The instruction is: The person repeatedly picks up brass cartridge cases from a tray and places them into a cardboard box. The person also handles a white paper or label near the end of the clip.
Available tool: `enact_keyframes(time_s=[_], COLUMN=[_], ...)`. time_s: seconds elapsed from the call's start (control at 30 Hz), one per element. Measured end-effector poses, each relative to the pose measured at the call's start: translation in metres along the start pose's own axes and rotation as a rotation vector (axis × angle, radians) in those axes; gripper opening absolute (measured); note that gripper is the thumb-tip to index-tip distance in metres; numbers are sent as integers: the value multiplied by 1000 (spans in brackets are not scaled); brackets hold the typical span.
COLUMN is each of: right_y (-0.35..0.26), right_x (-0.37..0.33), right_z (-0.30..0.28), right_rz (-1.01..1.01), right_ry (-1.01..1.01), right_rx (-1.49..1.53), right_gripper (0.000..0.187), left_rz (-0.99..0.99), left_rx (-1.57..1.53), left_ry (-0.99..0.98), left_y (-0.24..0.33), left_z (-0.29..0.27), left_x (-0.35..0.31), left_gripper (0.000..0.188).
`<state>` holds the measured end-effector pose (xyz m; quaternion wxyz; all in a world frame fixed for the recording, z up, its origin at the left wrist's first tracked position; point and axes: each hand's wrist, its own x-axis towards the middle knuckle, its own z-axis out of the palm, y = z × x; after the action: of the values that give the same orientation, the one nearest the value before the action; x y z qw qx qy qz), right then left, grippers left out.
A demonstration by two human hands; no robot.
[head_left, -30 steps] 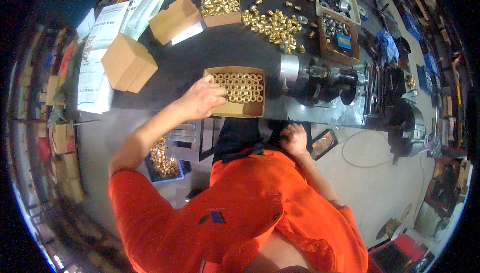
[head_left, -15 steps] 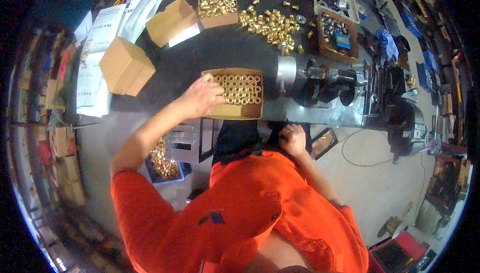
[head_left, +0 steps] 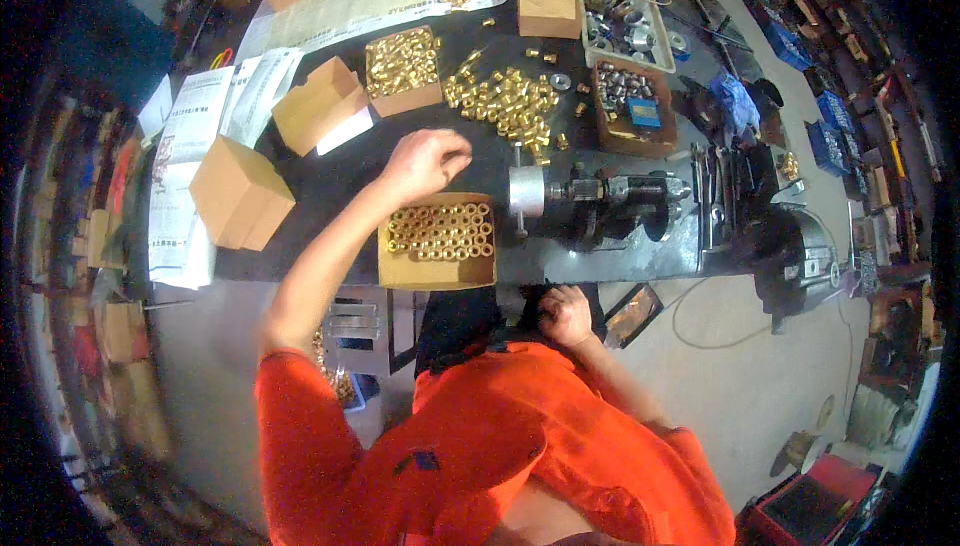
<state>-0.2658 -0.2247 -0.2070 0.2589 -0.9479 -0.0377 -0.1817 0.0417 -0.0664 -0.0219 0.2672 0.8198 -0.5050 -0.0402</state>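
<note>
Hovering over the bench [head_left: 325, 171] just beyond the cardboard box [head_left: 437, 275]: a curled left hand [head_left: 428, 160], grip unclear.
Brass pieces [head_left: 446, 231] stand in rows inside, layer seemingly part-filled, near side looking bare; loose pile [head_left: 510, 103] lies outside. Right hand [head_left: 566, 316] loosely closed, low, below bench edge.

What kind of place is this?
Probably a small metal-parts workshop: brass pieces lie heaped on a dark bench, with a metal machine unit and wrenches on its right side.
</note>
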Motion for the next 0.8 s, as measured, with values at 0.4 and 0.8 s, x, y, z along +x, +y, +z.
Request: enact_keyframes(time_s=[0.4, 0.8], right_y=[2, 4], right_x=[-3, -9], right_z=[-2, 2], right_rz=[13, 80], right_ry=[-14, -134], right_rx=[44, 8], right_gripper=[13, 23], left_rz=[37, -32], left_rx=[227, 313], left_ry=[-1, -129], left_y=[-25, -13], left_z=[64, 55], left_x=[69, 81], left_gripper=[18, 18])
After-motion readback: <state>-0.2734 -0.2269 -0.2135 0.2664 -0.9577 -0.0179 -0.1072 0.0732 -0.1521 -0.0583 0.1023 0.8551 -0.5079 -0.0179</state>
